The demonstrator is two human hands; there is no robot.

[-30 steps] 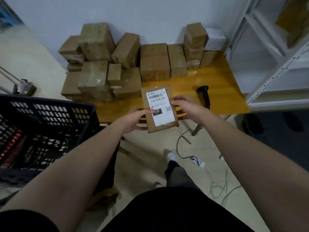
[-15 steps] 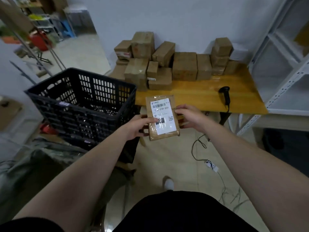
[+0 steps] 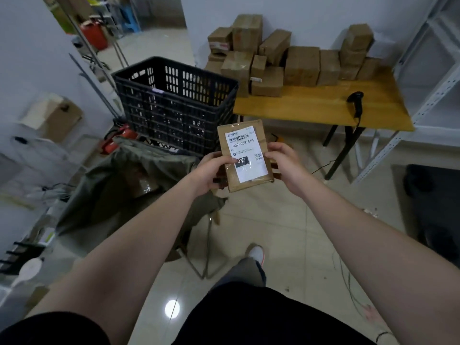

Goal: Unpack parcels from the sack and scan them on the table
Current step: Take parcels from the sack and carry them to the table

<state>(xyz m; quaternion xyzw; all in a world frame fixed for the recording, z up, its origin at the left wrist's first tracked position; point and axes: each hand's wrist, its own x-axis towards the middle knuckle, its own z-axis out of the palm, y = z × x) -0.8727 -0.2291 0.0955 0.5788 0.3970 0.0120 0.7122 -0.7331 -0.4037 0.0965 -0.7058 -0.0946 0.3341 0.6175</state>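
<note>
A flat brown parcel [image 3: 245, 145] with a white shipping label faces up in front of me, over the floor. My left hand [image 3: 211, 171] grips its left edge, thumb on the label. My right hand [image 3: 286, 164] grips its right edge. The olive-green sack [image 3: 119, 185] lies slumped open on the floor to the left, a taped parcel showing inside it. The wooden table [image 3: 318, 105] stands beyond, with a black handheld scanner [image 3: 356, 102] near its right end and several brown boxes [image 3: 273, 61] stacked along the wall side.
A black slotted plastic crate [image 3: 174, 100] stands between the sack and the table's left end. White metal shelving [image 3: 428, 83] rises at the right. Cables trail on the tiled floor under the table. Clutter and a cardboard box [image 3: 53, 115] line the left wall.
The view has swung left and back from the table, bringing the crate and the sack into sight. The parcel stays held in both hands, now further from the tabletop.
</note>
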